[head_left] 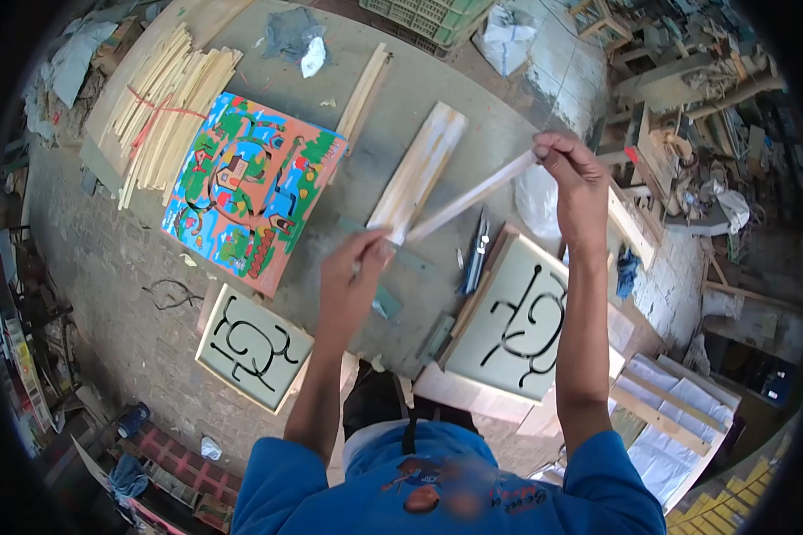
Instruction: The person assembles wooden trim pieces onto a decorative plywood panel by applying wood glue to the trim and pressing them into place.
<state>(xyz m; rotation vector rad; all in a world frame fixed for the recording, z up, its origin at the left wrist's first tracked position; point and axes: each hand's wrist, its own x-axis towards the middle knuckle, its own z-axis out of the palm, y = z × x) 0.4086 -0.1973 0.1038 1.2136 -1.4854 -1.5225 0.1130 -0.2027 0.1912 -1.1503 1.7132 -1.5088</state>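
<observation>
My right hand (pixel 575 178) is raised at the right of the table and pinches the upper end of a thin pale strip (pixel 477 194). The strip slants down to the left, its far end near the foot of a wider wooden board (pixel 419 169). That board lies at an angle on the table, with whitish streaks along its face. At its lower end is my left hand (pixel 355 272), fingers curled and pressed together against the corner. What sits between those fingertips is hidden. A utility knife (pixel 477 254) lies below the strip.
A colourful printed maze board (pixel 250 192) lies at the left of the table (pixel 321 89), beside bundled wooden sticks (pixel 165 111). Framed panels with black curved grooves, one on the left (pixel 252 349) and one on the right (pixel 509 330), sit at the near edge. Loose slats (pixel 363 94) lie farther back.
</observation>
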